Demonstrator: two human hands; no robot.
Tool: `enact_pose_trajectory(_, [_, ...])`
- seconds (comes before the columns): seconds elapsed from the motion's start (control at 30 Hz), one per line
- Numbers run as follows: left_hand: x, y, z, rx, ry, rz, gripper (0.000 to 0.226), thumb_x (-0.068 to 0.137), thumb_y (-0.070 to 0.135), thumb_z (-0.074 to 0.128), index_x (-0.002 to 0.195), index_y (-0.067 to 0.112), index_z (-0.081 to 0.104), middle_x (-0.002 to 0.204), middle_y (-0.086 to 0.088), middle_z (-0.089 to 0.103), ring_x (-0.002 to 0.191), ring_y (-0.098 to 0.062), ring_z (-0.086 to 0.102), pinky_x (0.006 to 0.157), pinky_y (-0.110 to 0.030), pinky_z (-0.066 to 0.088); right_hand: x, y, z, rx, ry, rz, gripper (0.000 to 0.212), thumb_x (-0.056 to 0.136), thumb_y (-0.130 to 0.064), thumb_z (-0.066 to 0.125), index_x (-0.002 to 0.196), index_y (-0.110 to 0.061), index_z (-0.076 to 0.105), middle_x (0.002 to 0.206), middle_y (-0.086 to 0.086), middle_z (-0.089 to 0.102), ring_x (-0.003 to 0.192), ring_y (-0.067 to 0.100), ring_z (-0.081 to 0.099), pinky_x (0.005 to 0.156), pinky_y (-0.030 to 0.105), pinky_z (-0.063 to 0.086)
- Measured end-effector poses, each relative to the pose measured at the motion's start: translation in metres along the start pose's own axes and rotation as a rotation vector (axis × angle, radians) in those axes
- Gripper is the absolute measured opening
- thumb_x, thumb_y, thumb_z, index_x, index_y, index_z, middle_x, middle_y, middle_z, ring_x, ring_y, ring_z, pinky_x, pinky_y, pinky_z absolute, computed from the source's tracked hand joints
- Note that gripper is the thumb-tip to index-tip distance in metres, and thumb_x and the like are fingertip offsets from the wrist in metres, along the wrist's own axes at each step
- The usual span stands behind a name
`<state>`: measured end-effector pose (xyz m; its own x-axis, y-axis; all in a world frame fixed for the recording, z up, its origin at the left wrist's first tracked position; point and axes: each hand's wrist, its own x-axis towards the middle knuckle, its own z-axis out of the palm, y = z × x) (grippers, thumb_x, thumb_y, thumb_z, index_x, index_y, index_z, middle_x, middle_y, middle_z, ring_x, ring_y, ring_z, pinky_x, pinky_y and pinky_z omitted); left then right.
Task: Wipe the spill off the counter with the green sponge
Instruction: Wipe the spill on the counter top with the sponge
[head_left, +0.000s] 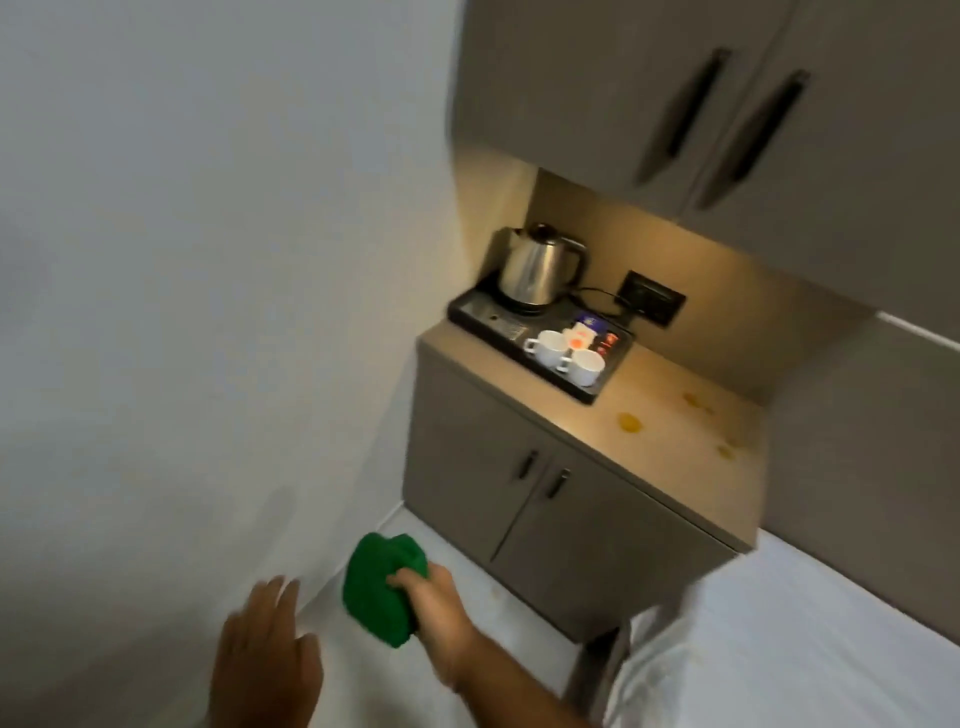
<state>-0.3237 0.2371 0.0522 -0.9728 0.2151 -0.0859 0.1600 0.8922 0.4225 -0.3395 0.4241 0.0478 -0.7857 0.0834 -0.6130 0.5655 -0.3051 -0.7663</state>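
Observation:
My right hand (436, 605) grips the green sponge (382, 590) low in the view, well short of the counter and over the white floor. Beside it, my left hand (265, 654) hangs with its fingers spread and holds nothing. The beige counter (675, 457) stands ahead to the right. Yellow-orange spill spots lie on its right half: one larger drop (629, 422), a fainter one (691, 399) behind it and a small one (724, 450) toward the right edge. The frame is blurred.
A black tray (467, 312) on the counter's left end carries a steel kettle (540, 273), two white cups (566, 356) and sachets. A wall socket (655, 305) sits behind it. Grey cabinet doors (545, 514) are below, wall cabinets (675, 93) overhang above, and a white wall lies left.

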Motion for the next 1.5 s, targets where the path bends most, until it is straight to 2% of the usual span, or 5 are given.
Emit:
enact_pose_trajectory(0.23, [0.149,0.188,0.122,0.064,-0.151,0.363,0.083,0.093,0.035,0.032,0.169,0.01,0.015,0.18,-0.008,0.015,0.167,-0.026,0.013,0.134,-0.049,0.01,0.022,-0.119,-0.27,0.141,0.647,-0.293,0.025,0.098,-0.007,0.07,0.123,-0.006,0.073,0.098,0.004,0.081,0.091,0.023,0.078,0.077,0.028,0.062])
enact_pose_trajectory(0.47, [0.254,0.326,0.199,0.189,-0.255,0.505,0.106,0.098,0.047,0.051,0.166,0.014,-0.023,0.18,-0.007,-0.019,0.165,-0.024,-0.02,0.136,-0.049,-0.005,0.058,-0.185,-0.473,-0.253,1.198,-0.268,0.053,0.097,0.003,0.053,0.149,-0.009,0.054,0.143,0.016,0.062,0.131,0.04,0.059,0.114,0.046,0.048])
enact_pose_trajectory(0.8, [0.316,0.379,0.22,0.311,-0.345,0.463,0.114,0.096,0.05,0.062,0.167,0.007,-0.017,0.18,-0.016,-0.014,0.167,-0.032,-0.012,0.137,-0.048,0.001,0.096,-0.137,-0.467,-1.137,0.647,-0.29,0.09,0.088,-0.003,0.062,0.166,-0.029,0.025,0.174,-0.007,0.016,0.164,0.018,0.012,0.134,0.04,0.005])
enact_pose_trajectory(1.07, [0.325,0.367,0.218,0.265,-0.361,0.515,0.126,0.087,0.042,0.075,0.168,0.012,-0.018,0.18,-0.011,-0.019,0.166,-0.029,-0.018,0.136,-0.045,-0.001,0.121,-0.223,-0.543,-0.936,1.056,-0.093,0.07,0.098,-0.006,0.049,0.165,-0.014,0.03,0.175,0.009,0.023,0.163,0.032,0.016,0.133,0.048,0.015])
enact_pose_trajectory(1.5, [0.339,0.356,0.219,0.325,-0.359,0.578,0.125,0.09,0.041,0.072,0.166,0.014,-0.023,0.18,-0.011,-0.021,0.165,-0.03,-0.022,0.137,-0.051,0.0,0.113,-0.159,-0.48,-1.095,0.803,-0.252,0.084,0.088,-0.009,0.064,0.162,-0.033,0.03,0.171,-0.009,0.026,0.162,0.017,0.019,0.132,0.052,0.021])
